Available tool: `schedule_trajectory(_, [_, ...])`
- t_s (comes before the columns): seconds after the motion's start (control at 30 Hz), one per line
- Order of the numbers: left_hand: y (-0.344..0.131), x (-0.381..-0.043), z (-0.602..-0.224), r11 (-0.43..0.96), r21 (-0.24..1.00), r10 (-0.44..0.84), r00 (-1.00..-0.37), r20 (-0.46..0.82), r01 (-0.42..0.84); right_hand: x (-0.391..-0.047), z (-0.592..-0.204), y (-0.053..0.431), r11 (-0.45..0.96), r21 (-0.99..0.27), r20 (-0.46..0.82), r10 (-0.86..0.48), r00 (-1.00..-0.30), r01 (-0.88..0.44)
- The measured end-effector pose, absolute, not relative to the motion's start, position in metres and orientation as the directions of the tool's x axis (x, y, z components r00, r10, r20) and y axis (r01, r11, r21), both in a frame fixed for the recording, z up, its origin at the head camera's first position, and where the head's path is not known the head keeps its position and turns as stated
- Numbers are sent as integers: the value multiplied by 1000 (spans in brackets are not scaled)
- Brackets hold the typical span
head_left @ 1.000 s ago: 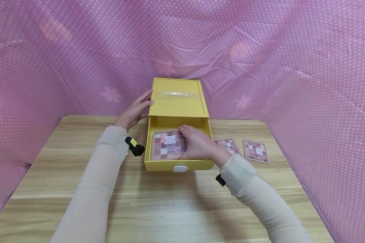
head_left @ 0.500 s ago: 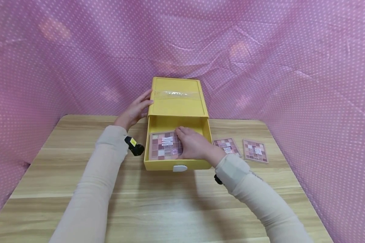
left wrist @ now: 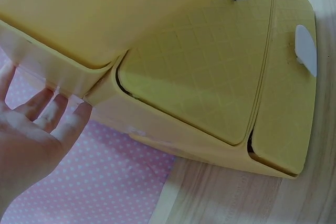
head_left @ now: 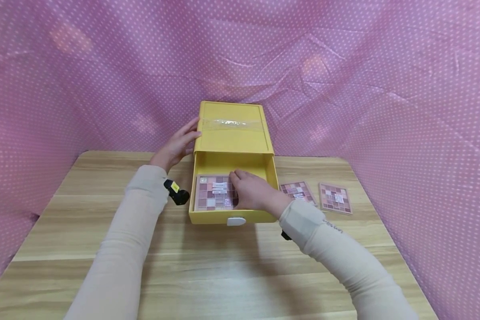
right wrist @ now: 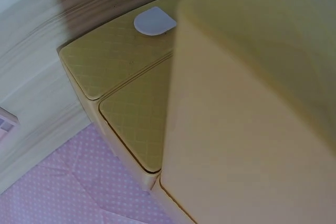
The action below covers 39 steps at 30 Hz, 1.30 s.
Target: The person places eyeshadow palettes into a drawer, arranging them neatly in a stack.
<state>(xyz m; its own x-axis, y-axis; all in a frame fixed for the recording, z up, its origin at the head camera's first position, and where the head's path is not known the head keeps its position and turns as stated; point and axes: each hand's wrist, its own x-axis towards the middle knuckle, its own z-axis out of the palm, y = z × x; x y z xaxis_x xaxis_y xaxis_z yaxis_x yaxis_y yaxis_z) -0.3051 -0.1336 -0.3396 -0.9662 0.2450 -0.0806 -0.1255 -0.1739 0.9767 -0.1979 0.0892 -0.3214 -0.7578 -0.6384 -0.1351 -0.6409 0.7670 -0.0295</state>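
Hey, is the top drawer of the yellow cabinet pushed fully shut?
No, the drawer sticks out from the front of the cabinet, showing its inside.

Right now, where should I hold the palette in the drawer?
Hold the palette by its right end, probably, from above and the right: the yellow drawer is open on top, and its left wall sits close to the palette's left edge. The right hand grips that end.

"Any way into the pulled-out yellow drawer (head_left: 214, 218)?"
"Down through its back strip. The gridded BACK palette (head_left: 210, 191) blocks its front left, the right hand (head_left: 258, 191) its front right."
"Beside it?"
"Two palettes (head_left: 335, 198) lie right; the black wrist camera (head_left: 177, 192) hangs left. Beneath that palm, I can't quite tell."
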Motion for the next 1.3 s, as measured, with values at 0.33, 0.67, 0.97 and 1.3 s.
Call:
schedule_trajectory(0.33, [-133,-305,-340,-169,979,251,-965,-72,-117,-197,-320,89,783,-24,-169,-616,-769,-622])
schedule_trajectory(0.67, [-133,-306,-340,-165,980,245,-967,-71,-114,-198,-316,94,797,-147,-141,-604,-785,-586])
schedule_trajectory(0.97, [-133,-305,-339,-163,981,246,-967,-66,-109,-198,-303,108,767,-318,-93,-610,-787,-557])
schedule_trajectory(1.3, [-133,-304,-341,-181,977,246,-967,-66,-113,-195,-279,123,692,-477,9,-613,-790,-542])
